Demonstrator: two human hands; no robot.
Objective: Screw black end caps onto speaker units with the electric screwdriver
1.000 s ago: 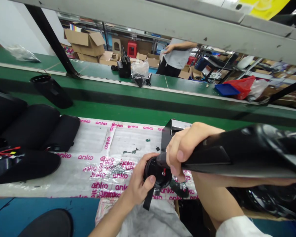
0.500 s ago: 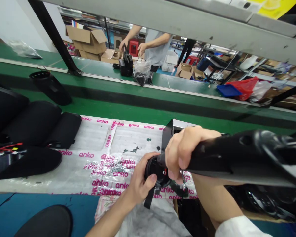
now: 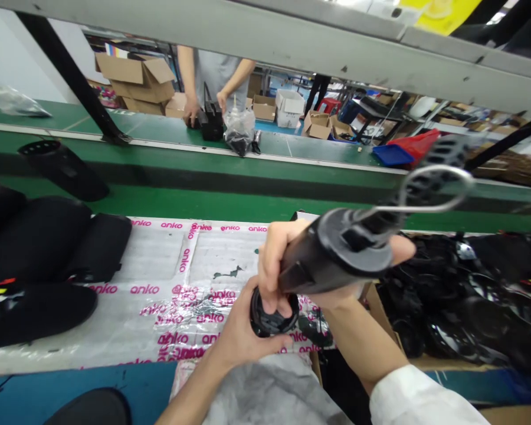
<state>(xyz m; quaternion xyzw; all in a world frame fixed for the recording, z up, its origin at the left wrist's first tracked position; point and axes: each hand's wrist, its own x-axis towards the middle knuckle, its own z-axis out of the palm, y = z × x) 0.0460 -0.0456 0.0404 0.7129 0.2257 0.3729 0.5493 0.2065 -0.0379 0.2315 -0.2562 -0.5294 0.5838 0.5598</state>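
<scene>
My right hand [image 3: 287, 265] is wrapped round a long black power tool [image 3: 336, 257] with a wire hook at its top end, tilted steeply with its tip pointing down. The tip sits in a round black part [image 3: 272, 316]. My left hand [image 3: 241, 336] cups that round part from below, fingers curled under it and thumb at its rim. Both hands are over the near edge of a work surface covered in clear tape printed with pink "anko" lettering [image 3: 172, 289].
Black fabric-covered cylinders [image 3: 48, 248] lie at the left. A box of black parts [image 3: 460, 301] sits at the right. Beyond runs a green conveyor [image 3: 248, 177] carrying a black cylinder [image 3: 62, 168]. Another person [image 3: 216, 77] stands behind the far belt by a bag [image 3: 239, 130].
My right hand has swung the tool from nearly level to steeply upright over the round part. The person across the belt has moved left.
</scene>
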